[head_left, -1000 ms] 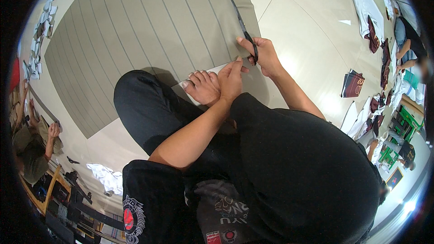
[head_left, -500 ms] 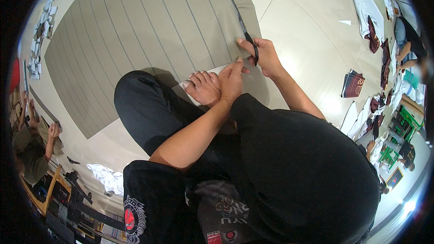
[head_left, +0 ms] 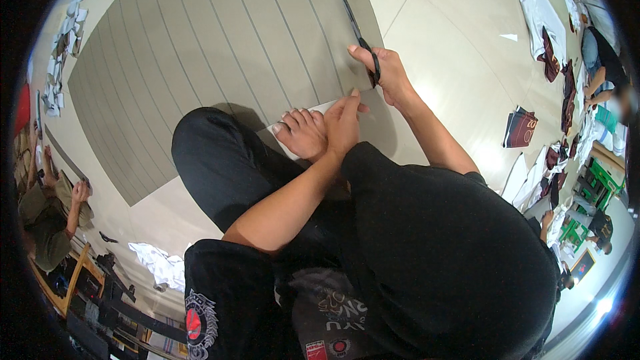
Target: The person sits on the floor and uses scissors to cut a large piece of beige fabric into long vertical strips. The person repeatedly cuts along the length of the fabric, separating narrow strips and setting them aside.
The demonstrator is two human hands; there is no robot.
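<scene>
A large grey-beige sheet with dark stripes [head_left: 200, 60] lies on the pale tiled floor. My right hand [head_left: 390, 77] grips black-handled scissors [head_left: 353, 21]; their long blades lie over the sheet near its right side, pointing away from me. My left hand [head_left: 343, 123] is closed at the sheet's near edge, just below the scissor handles, its fingertips seeming to pinch that edge. My bare foot [head_left: 297, 137] rests beside that hand at the same edge. The bend of my dark-clad knee [head_left: 203, 130] overlaps the sheet.
Folded maroon printed pieces [head_left: 520, 127], white cloths [head_left: 537, 3] and other garments lie along the right, where other people [head_left: 603, 60] work. Another person [head_left: 50, 217] sits at the left among paper scraps and wooden furniture [head_left: 67, 280]. A crumpled white cloth [head_left: 157, 263] lies behind my left knee.
My right hand and the scissors have shifted slightly forward, away from me, along the sheet. My left hand stays at the near edge.
</scene>
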